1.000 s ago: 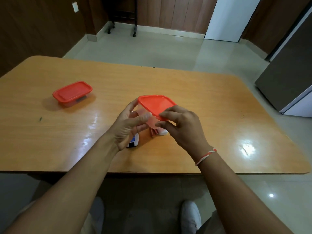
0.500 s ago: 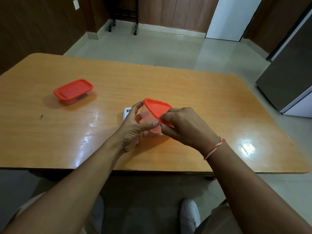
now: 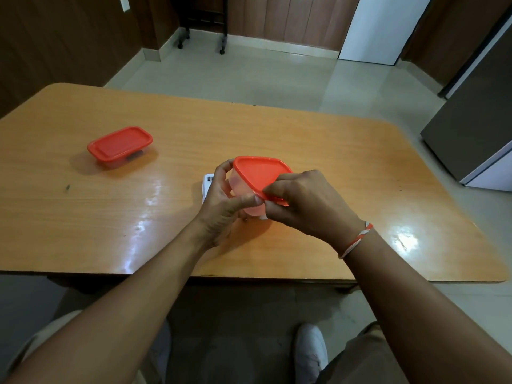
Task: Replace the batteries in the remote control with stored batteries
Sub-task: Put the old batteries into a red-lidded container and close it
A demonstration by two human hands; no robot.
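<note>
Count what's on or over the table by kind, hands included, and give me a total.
Red-lidded tubs: 2, one held, one at the far left
White device: 1, mostly hidden behind the left hand
Hands: 2, left, right
Total: 5

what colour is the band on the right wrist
Red and white twisted wristband, seen in the head view.

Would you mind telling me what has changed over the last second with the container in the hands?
The small container has come down from mid-air toward the table. The left hand still holds its body, and the right hand still pinches the near corner of its red lid. The second container has not moved.
</note>
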